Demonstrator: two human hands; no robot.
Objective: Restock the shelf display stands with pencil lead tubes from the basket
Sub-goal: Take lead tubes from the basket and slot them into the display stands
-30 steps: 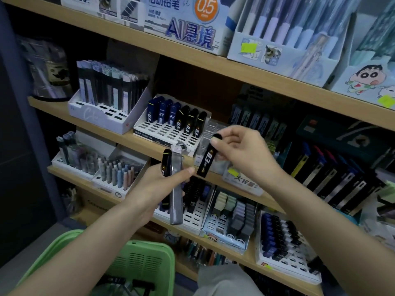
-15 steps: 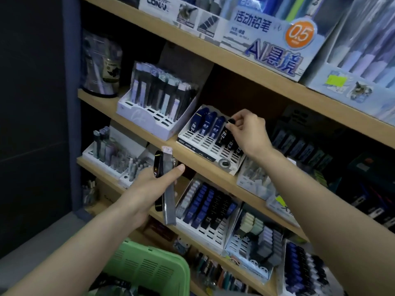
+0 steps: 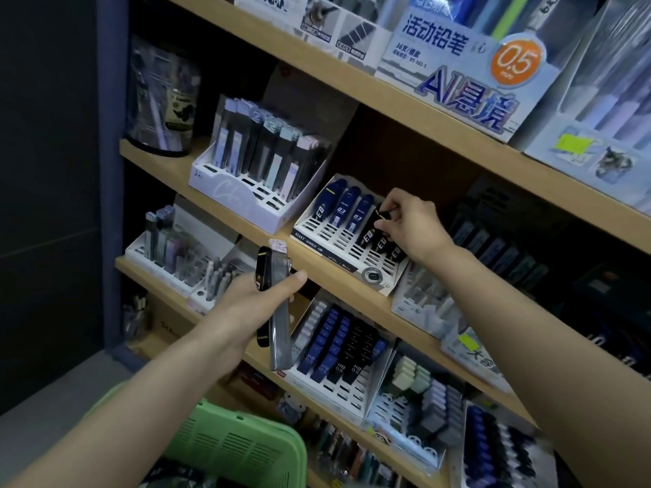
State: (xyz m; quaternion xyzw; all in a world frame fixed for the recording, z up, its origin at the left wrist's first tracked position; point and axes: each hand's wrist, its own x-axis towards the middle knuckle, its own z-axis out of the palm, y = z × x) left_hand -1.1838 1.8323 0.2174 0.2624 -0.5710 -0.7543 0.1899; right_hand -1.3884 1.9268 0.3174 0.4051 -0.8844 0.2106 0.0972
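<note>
Right hand (image 3: 410,223) has reached the stand (image 3: 317,241), fingers (image 3: 394,202) pinching the black tube (image 3: 368,230) cap-up; left hand (image 3: 253,297) grips two tubes (image 3: 280,332).

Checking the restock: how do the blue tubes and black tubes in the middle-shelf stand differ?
In the stand, the blue tubes fill the left columns, the black tubes the right. No hand touches the blue tubes; the right hand pinches one black tube. Both lean back in the rear row.

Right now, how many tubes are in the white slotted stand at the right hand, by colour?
Blue tubes: 3
Black tubes: 3 showing; the right hand may hide more
Total: 6 showing
</note>
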